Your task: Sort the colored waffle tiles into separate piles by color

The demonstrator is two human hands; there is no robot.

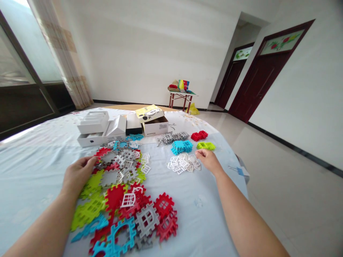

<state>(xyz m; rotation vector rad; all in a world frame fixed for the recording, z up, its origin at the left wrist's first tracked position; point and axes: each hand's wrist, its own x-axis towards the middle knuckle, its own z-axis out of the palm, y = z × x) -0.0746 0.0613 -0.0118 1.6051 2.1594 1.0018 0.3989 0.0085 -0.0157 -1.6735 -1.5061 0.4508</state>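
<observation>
Head view, looking down across a round table under a pale blue cloth (pixel 34 185). Left hand (pixel 77 175) low at the edge of a big mixed heap of interlocking plastic waffle tiles (pixel 114 200), in red, lime green, blue, grey and white; fingers together and stretched out, tips against a red tile (pixel 102 152), with no clamp on anything. Right hand (pixel 208 160) farther across the cloth, fingers bunched and curled together, tips just beside a loose pile of small white lattice tiles (pixel 183 163); no telling whether anything sits pinched between them. Just past the white pile, separate lots on the cloth: a blue stack (pixel 182 147), a grey row (pixel 173 137), a red cluster (pixel 199 135) and a lime green cluster (pixel 205 145). Farther back, a white box (pixel 102 139) with white trays (pixel 93 122) on and beside it, a black box (pixel 134 124) and an open box with a yellow lid (pixel 152 121). Beyond the table, a small red-legged stand (pixel 180 94) with colourful packets (pixel 183 85) on top against a white wall (pixel 139 53), a yellow bag (pixel 193 110) on the tile floor (pixel 281 200), and dark red doors (pixel 261 76)
</observation>
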